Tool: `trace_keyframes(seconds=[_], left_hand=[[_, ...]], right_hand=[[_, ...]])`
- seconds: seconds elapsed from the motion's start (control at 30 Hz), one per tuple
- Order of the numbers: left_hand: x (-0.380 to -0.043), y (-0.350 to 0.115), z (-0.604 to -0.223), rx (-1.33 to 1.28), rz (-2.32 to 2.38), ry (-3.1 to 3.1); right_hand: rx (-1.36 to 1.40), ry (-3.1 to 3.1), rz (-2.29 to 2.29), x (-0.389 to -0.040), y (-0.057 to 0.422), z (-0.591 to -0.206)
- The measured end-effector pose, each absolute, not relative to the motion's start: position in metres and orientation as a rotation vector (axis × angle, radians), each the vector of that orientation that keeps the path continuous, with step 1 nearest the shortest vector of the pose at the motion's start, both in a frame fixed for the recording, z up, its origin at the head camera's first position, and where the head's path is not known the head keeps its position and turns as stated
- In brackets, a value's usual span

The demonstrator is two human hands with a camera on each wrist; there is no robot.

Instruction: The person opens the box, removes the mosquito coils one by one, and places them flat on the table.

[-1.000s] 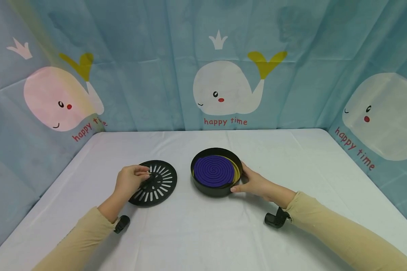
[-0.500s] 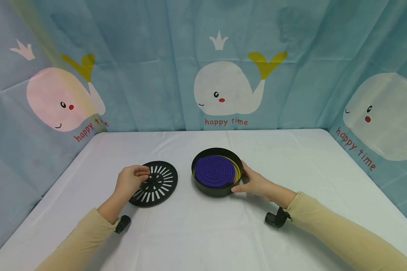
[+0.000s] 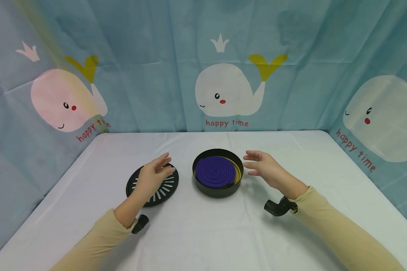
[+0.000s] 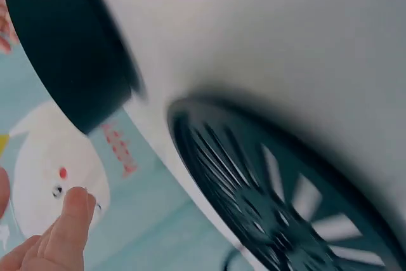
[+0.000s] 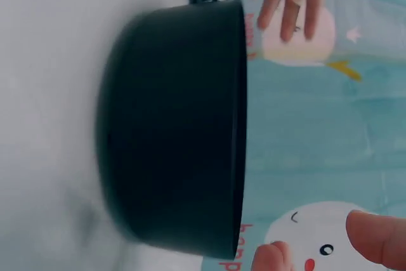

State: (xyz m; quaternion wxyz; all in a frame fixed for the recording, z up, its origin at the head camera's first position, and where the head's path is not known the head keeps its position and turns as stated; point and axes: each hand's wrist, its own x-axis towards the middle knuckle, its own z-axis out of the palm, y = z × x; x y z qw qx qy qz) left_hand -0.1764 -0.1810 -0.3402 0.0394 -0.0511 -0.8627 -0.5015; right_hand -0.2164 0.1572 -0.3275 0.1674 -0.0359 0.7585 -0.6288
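The tin (image 3: 218, 192), just below the centre of the head view, stands upright and uncovered; the slotted lid (image 3: 163, 187) lies on the table (image 3: 203, 233), to the left of the tin, near it but apart; the right hand (image 3: 268, 169), right of centre, is beside the tin's rim with relaxed fingers, grasping nothing; the left hand (image 3: 152, 177), left of centre, is over the lid, its grip likewise released; the purple coil (image 3: 215, 171) sits inside the tin, with a yellow layer (image 3: 238, 174) peeping out along its right edge; by my judgement the filling of the tin looks done, and if anything is left it is the lid, which is not on; as for the count, there is one curtain (image 3: 169, 94) across the upper half, one table in the lower half, three whales (image 3: 224, 90) printed at left, middle and right, two sleeves (image 3: 91, 241) at the lower corners, one tin, one lid, two hands, one purple coil and two black wrist devices (image 3: 140, 224); how many yellow layers lie beneath the coil I cannot tell.
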Motion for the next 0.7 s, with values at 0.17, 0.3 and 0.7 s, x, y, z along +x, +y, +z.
trace_keyframes(seconds=[0.17, 0.3, 0.7], left_hand=[[-0.183, -0.155, -0.345, -0.26, -1.69, -2.666], [-0.189, -0.137, -0.352, -0.283, -1.765, -2.701], [-0.199, -0.115, -0.366, -0.285, -1.821, -2.784]], right_hand=[[-0.113, 2.053, -1.92, -0.218, 0.149, -0.324], [-0.121, 1.987, -1.93, -0.222, 0.142, -0.327], [-0.115, 1.883, -1.895, -0.229, 0.123, -0.331]])
